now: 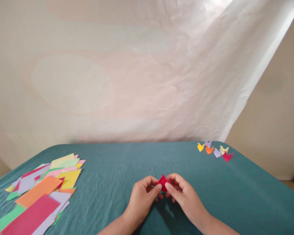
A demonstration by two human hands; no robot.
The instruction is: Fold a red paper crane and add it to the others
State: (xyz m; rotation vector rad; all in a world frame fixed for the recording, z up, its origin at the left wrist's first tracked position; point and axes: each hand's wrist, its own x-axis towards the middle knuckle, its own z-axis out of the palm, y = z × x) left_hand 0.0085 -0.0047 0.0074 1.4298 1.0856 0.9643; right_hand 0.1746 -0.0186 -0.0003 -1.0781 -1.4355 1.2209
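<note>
A small folded red paper (163,181) with a pointed top is held just above the front middle of the table. My left hand (143,195) pinches its left side between thumb and fingers. On the other side, my right hand (185,195) grips the paper the same way, thumb toward me. The fingertips behind the paper are partly hidden.
On the left lies a spread pile of coloured paper sheets (39,191). Several small folded paper birds (217,152) rest at the far right of the green tablecloth (107,176). A pale hanging sheet (142,71) stands behind the table.
</note>
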